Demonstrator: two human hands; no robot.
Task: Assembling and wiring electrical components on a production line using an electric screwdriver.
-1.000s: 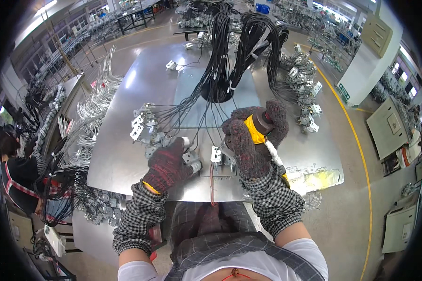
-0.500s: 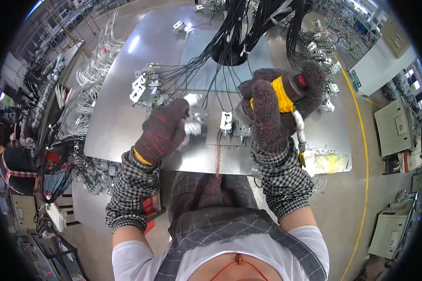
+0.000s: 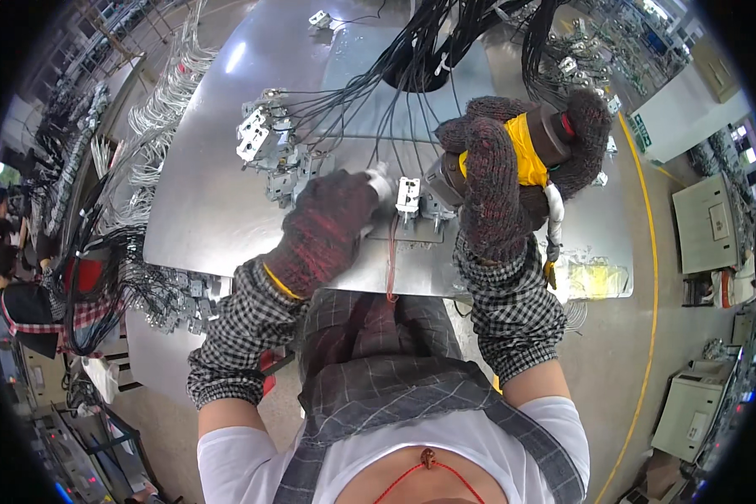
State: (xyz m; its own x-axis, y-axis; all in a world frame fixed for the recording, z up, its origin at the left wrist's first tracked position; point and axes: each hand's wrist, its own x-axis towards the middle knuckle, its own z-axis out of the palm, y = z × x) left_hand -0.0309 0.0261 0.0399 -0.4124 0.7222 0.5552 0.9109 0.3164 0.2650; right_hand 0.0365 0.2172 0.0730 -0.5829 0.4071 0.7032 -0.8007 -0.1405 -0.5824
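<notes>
My right hand (image 3: 496, 185), in a dark knitted glove, is wrapped round a dark power driver (image 3: 527, 151) bound with yellow tape. Its nose points left, close to a small metal fixture (image 3: 438, 212). A white part with holes (image 3: 407, 195) stands on that fixture, and reddish-brown wires (image 3: 392, 260) run from it over the table's near edge. Just left of it, my gloved left hand (image 3: 328, 223) reaches out with white-covered fingertips. Those fingers look extended and slightly blurred; I see nothing held in them. The thumb side is partly hidden.
A pile of metal parts on black cables (image 3: 265, 134) lies left of the fixture. The cables pass into a dark round opening (image 3: 416, 77) in the metal table (image 3: 193, 210). Bundled white wires (image 3: 160, 126) hang at the left. A yellow-marked clear packet (image 3: 595, 280) lies right.
My left hand has moved right, away from the pile of metal parts, to beside the white part. My right hand and the driver have shifted slightly right and up.
</notes>
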